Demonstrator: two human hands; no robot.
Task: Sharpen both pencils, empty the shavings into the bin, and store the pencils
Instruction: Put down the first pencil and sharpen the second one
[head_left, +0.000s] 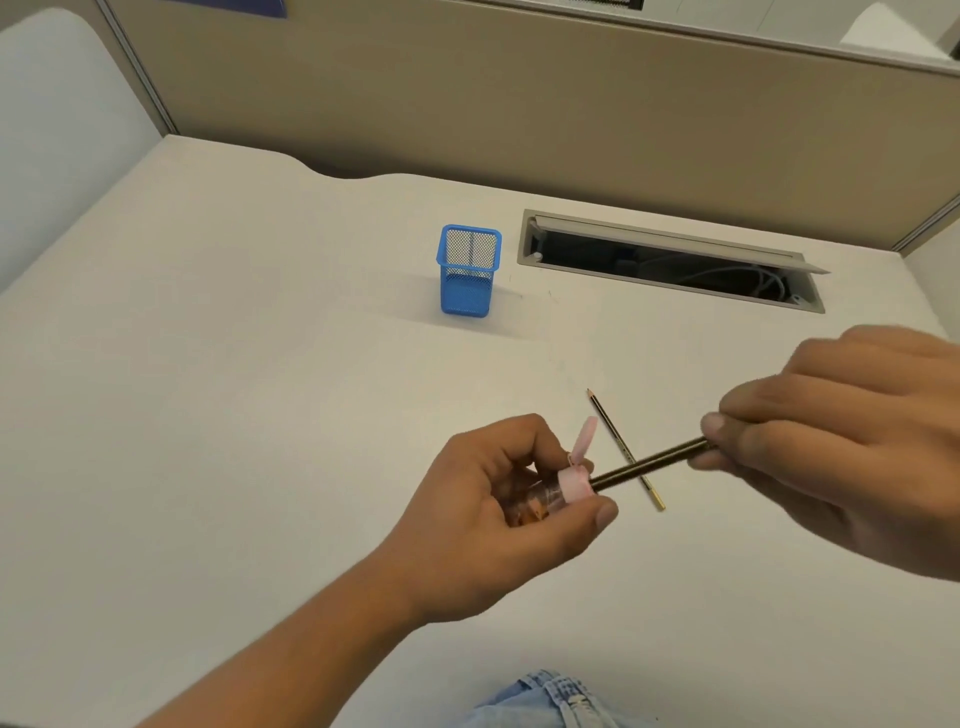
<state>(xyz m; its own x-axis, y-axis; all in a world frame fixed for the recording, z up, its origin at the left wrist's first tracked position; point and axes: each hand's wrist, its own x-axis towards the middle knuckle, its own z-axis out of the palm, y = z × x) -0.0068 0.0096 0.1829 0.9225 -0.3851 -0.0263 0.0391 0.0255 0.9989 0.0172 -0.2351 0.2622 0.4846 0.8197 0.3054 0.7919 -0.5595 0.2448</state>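
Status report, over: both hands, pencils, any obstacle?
Left-hand grip holds clear pink-capped plastic sharpener. Right-hand grip pinches dark striped pencil, tip inside sharpener. Second striped pencil lies on desk underneath. Blue mesh holder upright, path free.

My right hand (831, 441) is coming out smeary, and the frame edge is chopping off its far side. Its fingers are swallowing the back end of the pencil (654, 460). The tip is sitting out of sight inside the sharpener (574, 483). My left hand (498, 499) is covering most of its clear body, so the brownish stuff inside is just reading as mush. Between my hands, the pencil is crossing over the second pencil (608, 421) and hiding a bit of it.
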